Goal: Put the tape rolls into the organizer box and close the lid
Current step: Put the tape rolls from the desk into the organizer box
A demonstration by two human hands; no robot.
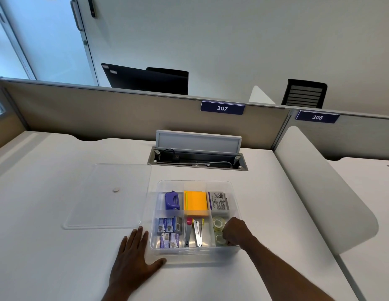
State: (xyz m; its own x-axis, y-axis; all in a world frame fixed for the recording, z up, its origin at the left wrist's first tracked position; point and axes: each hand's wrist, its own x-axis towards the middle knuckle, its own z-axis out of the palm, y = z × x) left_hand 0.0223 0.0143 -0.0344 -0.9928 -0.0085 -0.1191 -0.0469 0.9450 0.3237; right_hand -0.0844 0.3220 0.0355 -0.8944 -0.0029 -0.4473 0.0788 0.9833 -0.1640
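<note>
A clear plastic organizer box (194, 184) with several compartments stands open on the white desk. In its near right compartment lie two clear tape rolls: one (218, 222) further back, another (219, 238) in front of it. My right hand (235, 232) reaches into that compartment, its fingers closed on the front roll. My left hand (132, 250) lies flat on the desk, fingers spread, against the box's near left corner. The clear lid (108, 196) lies flat on the desk to the left of the box.
Other compartments hold a purple stapler (172, 200), orange sticky notes (195, 202), a grey box (218, 202), staple boxes (169, 231) and metal tools (194, 233). An open cable hatch (197, 158) lies behind the box. A white divider panel (315, 181) stands at the right.
</note>
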